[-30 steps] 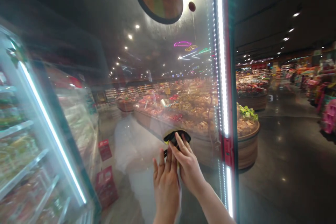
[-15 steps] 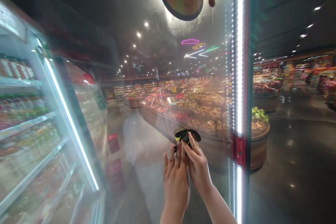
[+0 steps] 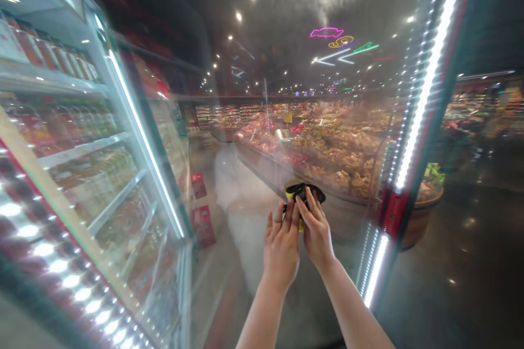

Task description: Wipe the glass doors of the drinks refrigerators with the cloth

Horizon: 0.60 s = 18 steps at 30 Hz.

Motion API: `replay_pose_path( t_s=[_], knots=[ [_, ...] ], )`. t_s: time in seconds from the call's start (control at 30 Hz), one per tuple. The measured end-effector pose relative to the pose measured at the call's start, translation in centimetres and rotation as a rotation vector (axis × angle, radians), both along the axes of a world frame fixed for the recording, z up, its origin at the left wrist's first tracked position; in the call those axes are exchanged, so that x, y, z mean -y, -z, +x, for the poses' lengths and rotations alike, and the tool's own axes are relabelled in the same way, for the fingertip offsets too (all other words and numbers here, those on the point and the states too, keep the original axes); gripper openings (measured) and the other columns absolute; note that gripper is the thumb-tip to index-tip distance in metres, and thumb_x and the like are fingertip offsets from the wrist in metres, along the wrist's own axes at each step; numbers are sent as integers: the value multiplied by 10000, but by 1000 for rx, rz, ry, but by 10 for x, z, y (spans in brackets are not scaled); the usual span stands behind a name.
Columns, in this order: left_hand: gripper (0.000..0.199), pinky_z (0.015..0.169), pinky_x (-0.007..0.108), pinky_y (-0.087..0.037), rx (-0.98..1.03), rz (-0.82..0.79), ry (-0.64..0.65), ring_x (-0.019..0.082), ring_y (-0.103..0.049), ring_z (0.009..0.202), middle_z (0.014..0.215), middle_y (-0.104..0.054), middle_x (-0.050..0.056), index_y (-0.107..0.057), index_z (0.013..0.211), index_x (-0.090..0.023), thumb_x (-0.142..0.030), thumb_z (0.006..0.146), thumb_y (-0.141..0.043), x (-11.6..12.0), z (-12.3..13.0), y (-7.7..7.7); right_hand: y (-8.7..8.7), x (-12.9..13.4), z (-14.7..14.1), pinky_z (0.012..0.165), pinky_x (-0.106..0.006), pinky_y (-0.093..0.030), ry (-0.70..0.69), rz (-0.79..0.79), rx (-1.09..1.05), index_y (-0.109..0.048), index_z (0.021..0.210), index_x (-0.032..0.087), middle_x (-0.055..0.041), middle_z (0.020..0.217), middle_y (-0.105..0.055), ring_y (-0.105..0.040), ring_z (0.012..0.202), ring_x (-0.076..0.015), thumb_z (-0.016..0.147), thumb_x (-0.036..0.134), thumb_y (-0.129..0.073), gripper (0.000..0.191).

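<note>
Black-yellow item (image 3: 303, 191) at the glass (image 3: 347, 256), our left hand (image 3: 281, 251) and right hand (image 3: 318, 234) on it, both open, fingers straight

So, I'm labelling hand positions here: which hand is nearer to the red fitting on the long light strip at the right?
The right hand is nearer: it is left of the red fitting, and the left hand is farther left again.

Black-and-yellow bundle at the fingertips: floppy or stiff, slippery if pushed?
The bundle is probably floppy, given its apparent folds. Likely light: it looks small beside the right hand. It may slide if pushed, since the glass looks smooth.
</note>
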<state>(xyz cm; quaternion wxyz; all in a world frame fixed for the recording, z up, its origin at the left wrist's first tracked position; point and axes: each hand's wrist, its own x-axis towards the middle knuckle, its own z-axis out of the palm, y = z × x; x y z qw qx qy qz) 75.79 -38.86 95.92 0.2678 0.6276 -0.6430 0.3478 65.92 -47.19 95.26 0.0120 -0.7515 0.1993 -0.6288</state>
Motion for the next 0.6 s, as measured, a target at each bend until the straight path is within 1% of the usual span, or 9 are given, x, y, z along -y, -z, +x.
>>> replay_pose_path(
  t_s=[0.1,0.17,0.23,0.3,0.37,0.43,0.5,0.53,0.6],
  knots=[
    [703,1252,479,-248,-2,-31,-19,231,-179,1539,1597,-372,65,-165,1587,-194,-94,939,-415,-12,24,-25,-26,-14,31,1188,-542,-375,-43,-21,47,-326,1544,366,-21,1644,-257,-276,1509,-272,1001,104,-426,611],
    [688,1261,486,-212,-3,-62,-49,231,-147,1544,1592,-384,65,-174,1587,-197,-98,947,-405,-24,44,-29,-36,-26,50,1201,-530,-360,-72,-49,19,-339,1536,376,-5,1650,-236,-253,1518,-269,1004,108,-429,603],
    [681,1261,489,-209,-12,-87,-75,233,-137,1544,1581,-408,66,-178,1588,-204,-99,952,-398,-37,60,-18,-34,-38,63,1204,-515,-361,-91,-62,-39,-370,1523,378,7,1640,-265,-250,1520,-265,999,108,-429,593],
    [686,1250,494,-244,-32,-94,-95,247,-155,1539,1574,-420,76,-168,1589,-200,-102,952,-404,-45,68,4,-19,-46,66,1197,-496,-378,-94,-63,-117,-387,1516,375,9,1618,-321,-277,1512,-258,987,105,-438,596],
    [707,1229,501,-296,-55,-81,-110,263,-194,1529,1571,-423,93,-151,1589,-185,-89,940,-412,-48,64,28,1,-48,59,1192,-496,-385,-66,-66,-200,-400,1506,389,14,1594,-372,-312,1500,-251,973,91,-446,613],
    [730,1213,497,-332,-65,-50,-103,264,-231,1520,1572,-419,101,-145,1589,-175,-63,919,-413,-45,55,42,18,-43,48,1192,-524,-377,-19,-69,-232,-411,1496,403,19,1579,-401,-330,1492,-254,967,77,-442,622],
    [735,1217,486,-331,-57,-14,-74,249,-241,1520,1580,-403,90,-153,1588,-180,-59,912,-414,-41,47,38,21,-38,41,1185,-548,-380,4,-64,-188,-414,1498,395,11,1584,-397,-316,1497,-265,974,76,-426,613],
    [731,1225,483,-317,-47,-1,-56,242,-231,1524,1588,-388,78,-157,1589,-189,-67,915,-415,-39,45,30,18,-36,41,1180,-551,-385,4,-59,-141,-412,1503,383,3,1596,-377,-302,1503,-271,980,81,-416,604],
    [715,1242,481,-280,-25,3,-35,232,-193,1535,1605,-358,65,-152,1590,-192,-88,930,-409,-38,51,7,1,-36,52,1181,-542,-387,-16,-49,-50,-402,1515,359,-10,1622,-325,-278,1512,-274,996,98,-400,581]
  ],
)
